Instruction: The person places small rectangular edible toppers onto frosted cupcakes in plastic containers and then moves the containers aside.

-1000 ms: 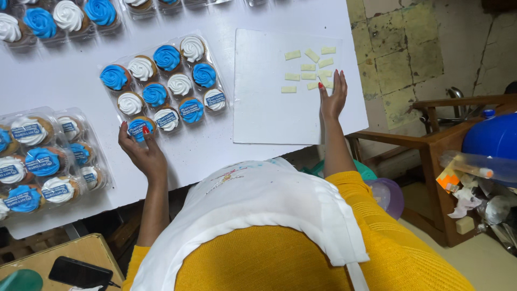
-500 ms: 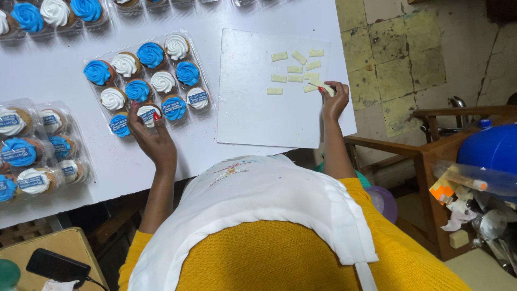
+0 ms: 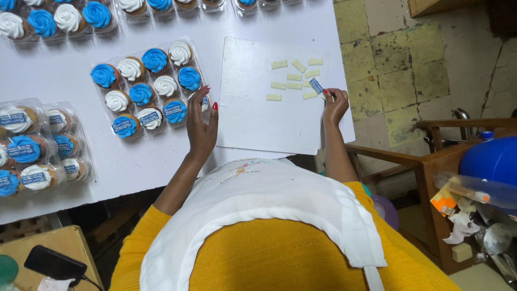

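My right hand (image 3: 335, 105) pinches a small rectangular topper with a blue face (image 3: 316, 86) at the right edge of a white board (image 3: 253, 121). Several pale rectangular toppers (image 3: 293, 81) lie on the board beside it. My left hand (image 3: 202, 125) is spread with fingers apart at the near right corner of a clear plastic tray (image 3: 104, 108). The tray holds several cupcakes with blue and white icing (image 3: 154, 59); some in the front row carry blue toppers (image 3: 173, 113).
More cupcake trays sit at the left (image 3: 37, 145) and along the far edge (image 3: 54, 19) of the white table (image 3: 70, 75). A wooden chair frame (image 3: 431, 156), a blue bottle (image 3: 493, 161) and clutter stand at the right. A phone (image 3: 54, 264) lies bottom left.
My right hand went from flat over the pale pieces to pinching one blue-faced topper. My left hand moved right along the tray's near edge to its right corner.
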